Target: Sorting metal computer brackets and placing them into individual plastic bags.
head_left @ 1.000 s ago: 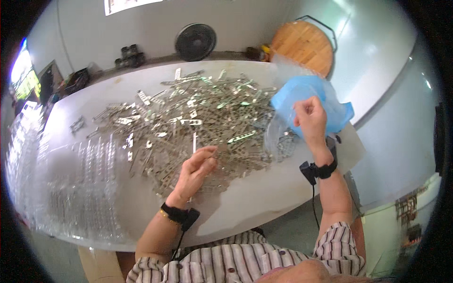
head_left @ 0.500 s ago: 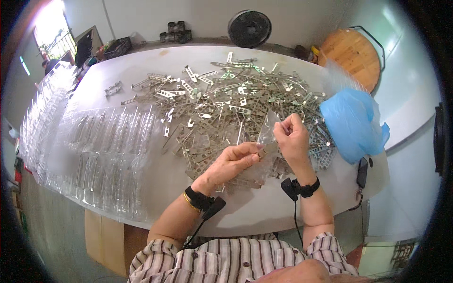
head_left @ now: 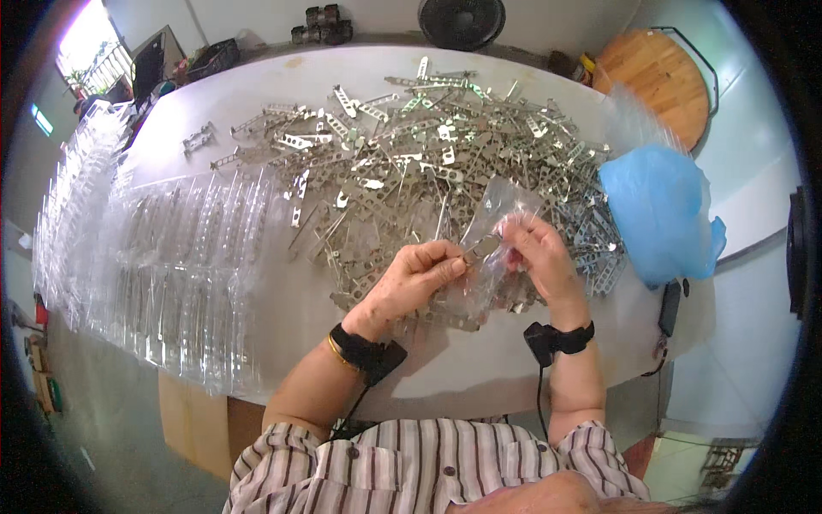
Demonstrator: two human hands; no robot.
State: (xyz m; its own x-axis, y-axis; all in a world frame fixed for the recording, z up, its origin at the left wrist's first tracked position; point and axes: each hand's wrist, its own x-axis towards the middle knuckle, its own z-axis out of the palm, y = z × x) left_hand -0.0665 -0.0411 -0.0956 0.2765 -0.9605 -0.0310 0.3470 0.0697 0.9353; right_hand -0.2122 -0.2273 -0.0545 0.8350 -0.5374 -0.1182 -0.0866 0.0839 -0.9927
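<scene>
In front of me, over the near side of a heap of perforated metal strips [head_left: 385,171], my two hands work close together. My left hand [head_left: 411,278] is closed, with thumb and forefinger pinching the end of a small metal strip [head_left: 486,246]. That strip slants up toward the other hand, in or against a clear plastic bag [head_left: 501,201]. My right hand [head_left: 548,261] grips the bag's right side with bent fingers. Whether the right fingers also touch the strip is hidden by the shiny film.
Rows of filled clear bags [head_left: 180,274] cover the table's left side, with more standing at the far left. A blue plastic bag [head_left: 655,214] sits on the right, beside a dark handheld object [head_left: 670,308]. A fan [head_left: 462,21] stands beyond the table [head_left: 300,360].
My right hand has moved slightly right and down, and its fingers have shifted on the clear bag. The bag spreads wider, and the metal strip between my hands shows more plainly.
</scene>
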